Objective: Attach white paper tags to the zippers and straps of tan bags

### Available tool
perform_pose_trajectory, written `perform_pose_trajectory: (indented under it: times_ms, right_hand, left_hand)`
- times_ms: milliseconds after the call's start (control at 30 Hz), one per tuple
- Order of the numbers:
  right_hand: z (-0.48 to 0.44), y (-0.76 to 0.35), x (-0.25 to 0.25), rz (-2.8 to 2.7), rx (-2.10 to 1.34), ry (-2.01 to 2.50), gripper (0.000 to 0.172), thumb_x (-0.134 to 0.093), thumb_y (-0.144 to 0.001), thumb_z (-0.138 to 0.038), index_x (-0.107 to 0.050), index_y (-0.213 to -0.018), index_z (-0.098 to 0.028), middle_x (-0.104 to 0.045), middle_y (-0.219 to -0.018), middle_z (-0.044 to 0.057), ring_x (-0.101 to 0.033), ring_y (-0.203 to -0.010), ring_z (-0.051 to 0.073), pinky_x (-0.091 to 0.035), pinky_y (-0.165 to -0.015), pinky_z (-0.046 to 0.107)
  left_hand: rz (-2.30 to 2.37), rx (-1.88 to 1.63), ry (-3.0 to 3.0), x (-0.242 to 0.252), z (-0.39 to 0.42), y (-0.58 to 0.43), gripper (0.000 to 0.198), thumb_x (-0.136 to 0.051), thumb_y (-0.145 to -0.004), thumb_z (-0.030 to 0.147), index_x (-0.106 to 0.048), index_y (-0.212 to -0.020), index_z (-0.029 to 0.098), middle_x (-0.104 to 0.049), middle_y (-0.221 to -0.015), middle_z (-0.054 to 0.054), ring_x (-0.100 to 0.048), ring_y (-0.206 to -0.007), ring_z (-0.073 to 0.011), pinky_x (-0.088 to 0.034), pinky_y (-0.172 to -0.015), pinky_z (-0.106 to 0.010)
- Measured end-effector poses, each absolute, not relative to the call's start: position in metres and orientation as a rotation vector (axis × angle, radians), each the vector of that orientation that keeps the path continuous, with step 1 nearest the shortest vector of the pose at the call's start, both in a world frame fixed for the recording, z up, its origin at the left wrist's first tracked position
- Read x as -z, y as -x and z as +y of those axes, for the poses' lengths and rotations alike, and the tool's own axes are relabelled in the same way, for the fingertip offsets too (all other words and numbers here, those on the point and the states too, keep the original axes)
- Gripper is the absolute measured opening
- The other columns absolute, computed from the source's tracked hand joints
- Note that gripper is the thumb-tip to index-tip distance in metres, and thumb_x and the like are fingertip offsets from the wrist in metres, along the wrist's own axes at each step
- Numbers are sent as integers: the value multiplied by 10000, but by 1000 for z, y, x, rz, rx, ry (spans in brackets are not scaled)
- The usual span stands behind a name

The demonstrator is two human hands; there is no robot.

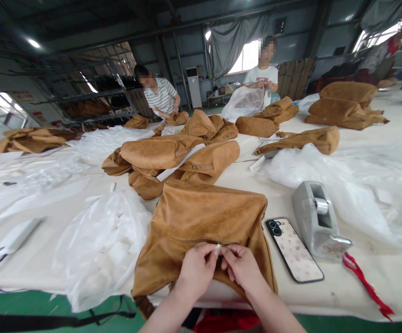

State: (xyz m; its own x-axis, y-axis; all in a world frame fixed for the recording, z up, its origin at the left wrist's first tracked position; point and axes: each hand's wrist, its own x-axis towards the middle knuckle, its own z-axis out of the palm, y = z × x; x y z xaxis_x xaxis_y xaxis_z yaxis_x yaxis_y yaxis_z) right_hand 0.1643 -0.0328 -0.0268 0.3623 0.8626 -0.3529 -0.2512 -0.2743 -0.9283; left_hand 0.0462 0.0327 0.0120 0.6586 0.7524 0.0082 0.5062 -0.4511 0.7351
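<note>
A brown leather bag (211, 208) lies flat in front of me at the table's near edge, its zipper running across the middle. My left hand (197, 268) is closed in a pinch on a small whitish piece (218, 248) beside the zipper. From the other side my right hand (240, 266) pinches at the same piece, thumb and fingertips together. Whether the piece is wrapped around the zipper pull is too small to tell. The bag's strap (144, 305) hangs over the edge at lower left.
Right of the bag lie a phone (298, 249), a grey tape dispenser (315, 217) and a red ribbon (367, 284). Plastic bags (103, 240) lie to the left. More brown bags (159, 152) are piled beyond. Two people (161, 95) handle things across the table; another is at far right.
</note>
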Motion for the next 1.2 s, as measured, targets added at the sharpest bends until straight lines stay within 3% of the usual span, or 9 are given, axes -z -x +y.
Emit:
perform_pose_trajectory:
  times_ms: [200, 333, 567, 800, 933, 1033, 1133, 1200]
  right_hand:
    - [-34, -164, 28, -577, -1200, 1404, 412, -600, -688, -584, -576, -629, -177, -573, -480, -32, -327, -267, 43, -172, -287, 192]
    - [-33, -164, 28, -552, -1197, 1376, 415, -621, -675, -586, -590, -653, -172, -589, -502, -25, -341, -276, 43, -189, -292, 187]
    - [-33, -164, 25, -505, -1197, 1359, 428, -649, -639, -588, -552, -570, -177, -556, -456, -31, -322, -257, 34, -172, -278, 181]
    - [-37, -163, 30, -514, -1198, 1328, 514, -625, -669, -654, -538, -525, -169, -507, -399, -36, -328, -239, 38, -179, -268, 174]
    - [-40, -162, 32, -542, -1179, 1319, 514, -664, -649, -664, -560, -593, -163, -579, -481, -17, -351, -255, 36, -183, -271, 170]
    - [-40, -161, 32, -551, -1157, 1325, 512, -657, -663, -663, -567, -610, -162, -565, -467, -26, -361, -265, 40, -205, -284, 168]
    - [-39, -159, 32, -569, -1136, 1334, 500, -650, -682, -648, -590, -634, -154, -574, -476, -21, -361, -271, 40, -208, -293, 171]
    - [-38, -159, 32, -587, -1120, 1343, 490, -646, -699, -634, -600, -635, -150, -575, -481, -18, -359, -276, 40, -206, -298, 172]
  left_hand:
    - [1031, -482, -2413, -12, 26, -46, 249, -461, -903, 158, -701, -864, 211, -695, -816, -27, -647, -769, -167, -485, -698, -258]
    - [1063, -566, -2744, -6, 17, -43, 222, -493, -903, 143, -678, -1016, 190, -688, -860, -39, -652, -798, -193, -517, -720, -312]
    - [889, -576, -3261, 13, 7, -34, 428, -579, -764, 51, -602, -1190, 82, -671, -910, -82, -637, -783, -214, -558, -672, -334]
    - [888, -557, -3322, 15, 1, -33, 443, -536, -765, 36, -601, -1202, 72, -678, -954, -100, -639, -816, -202, -568, -719, -317]
    - [915, -564, -3138, 15, 1, -32, 432, -513, -789, 37, -606, -1205, 107, -692, -957, -94, -655, -826, -220, -566, -730, -341]
    - [966, -572, -2636, 7, 10, -34, 329, -426, -903, 137, -640, -1151, 171, -708, -945, -82, -667, -857, -204, -543, -784, -323]
    - [1000, -487, -1945, -2, 23, -39, 360, -342, -961, 325, -663, -981, 164, -716, -821, -72, -670, -738, -173, -531, -680, -269]
    - [949, -437, -1659, -6, 28, -42, 324, -427, -910, 404, -637, -911, 157, -695, -728, -47, -643, -643, -160, -501, -596, -248]
